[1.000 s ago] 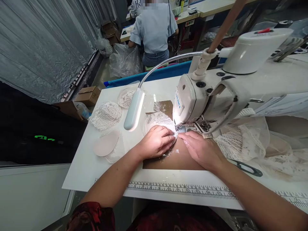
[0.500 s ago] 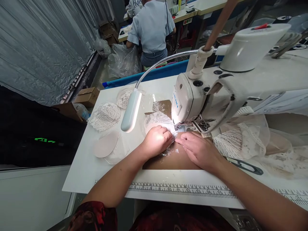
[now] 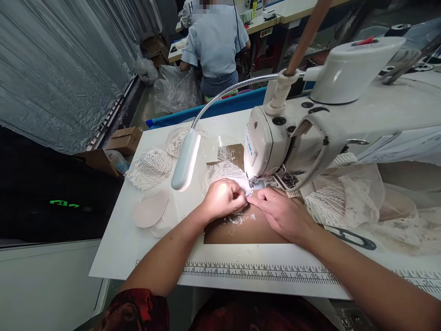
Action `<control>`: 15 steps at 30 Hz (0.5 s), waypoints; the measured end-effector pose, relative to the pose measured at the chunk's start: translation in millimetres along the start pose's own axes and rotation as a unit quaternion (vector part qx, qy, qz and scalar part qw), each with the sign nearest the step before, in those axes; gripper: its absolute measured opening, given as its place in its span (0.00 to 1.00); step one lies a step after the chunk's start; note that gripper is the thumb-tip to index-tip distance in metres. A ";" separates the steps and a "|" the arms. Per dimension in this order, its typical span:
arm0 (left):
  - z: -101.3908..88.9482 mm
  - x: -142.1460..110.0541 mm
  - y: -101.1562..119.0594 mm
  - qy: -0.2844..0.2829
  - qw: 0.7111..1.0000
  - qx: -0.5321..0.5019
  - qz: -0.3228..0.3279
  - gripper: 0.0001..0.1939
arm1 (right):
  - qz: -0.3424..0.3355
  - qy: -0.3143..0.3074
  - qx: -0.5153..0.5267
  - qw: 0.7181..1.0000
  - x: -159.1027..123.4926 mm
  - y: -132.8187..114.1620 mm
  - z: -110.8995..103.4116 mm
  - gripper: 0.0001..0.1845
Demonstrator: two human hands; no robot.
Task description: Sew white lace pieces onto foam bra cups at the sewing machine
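A white lace bra cup (image 3: 225, 172) lies under the needle end of the sewing machine (image 3: 263, 142), partly covered by my fingers. My left hand (image 3: 224, 198) is closed, thumb and forefinger pinching the near edge of the lace. Close beside it, my right hand (image 3: 280, 209) has its forefinger stretched out against the same edge, the other fingers curled; whether it grips the lace is hidden. Both hands rest over a brown board (image 3: 248, 230) set on the white table (image 3: 155, 257).
Lace cups (image 3: 151, 168) and a smooth pale cup (image 3: 151, 211) lie at the left. A lamp (image 3: 186, 161) hangs over the table on a bent neck. More lace pieces (image 3: 341, 197) and thread snips (image 3: 351, 236) are at the right. A co-worker (image 3: 215, 46) sits ahead.
My left thumb and forefinger have drawn into a tighter pinch at the lace edge. My right hand has shifted slightly left, its forefinger now nearer the left fingertips.
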State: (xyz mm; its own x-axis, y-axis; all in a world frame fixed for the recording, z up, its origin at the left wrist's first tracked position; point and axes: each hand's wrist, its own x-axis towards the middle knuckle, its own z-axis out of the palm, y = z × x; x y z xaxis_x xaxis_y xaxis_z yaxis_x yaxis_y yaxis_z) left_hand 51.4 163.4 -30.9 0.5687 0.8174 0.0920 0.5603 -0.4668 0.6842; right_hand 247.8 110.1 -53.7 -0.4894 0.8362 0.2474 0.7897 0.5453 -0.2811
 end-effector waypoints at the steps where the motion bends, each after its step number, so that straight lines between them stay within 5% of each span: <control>1: -0.2 0.1 -1.0 0.002 1.000 -0.026 -0.014 0.10 | -0.003 -0.008 0.003 1.000 -0.4 0.6 0.0 0.23; 9: -1.9 1.7 -6.0 -0.005 0.984 -0.156 -0.088 0.09 | 0.005 -0.015 0.017 1.000 -0.3 -0.9 -2.4 0.22; 15: -2.0 -2.4 -3.4 -0.002 1.000 -0.012 0.016 0.11 | 0.003 -0.046 0.006 0.999 1.1 -5.6 -6.8 0.20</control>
State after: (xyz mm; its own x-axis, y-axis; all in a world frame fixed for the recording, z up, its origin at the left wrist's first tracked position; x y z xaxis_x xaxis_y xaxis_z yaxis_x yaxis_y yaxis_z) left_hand 46.9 163.8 -32.0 0.5875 0.8015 0.1112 0.5278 -0.4838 0.6981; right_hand 245.4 107.5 -45.6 -0.5174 0.8407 0.1596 0.7885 0.5409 -0.2927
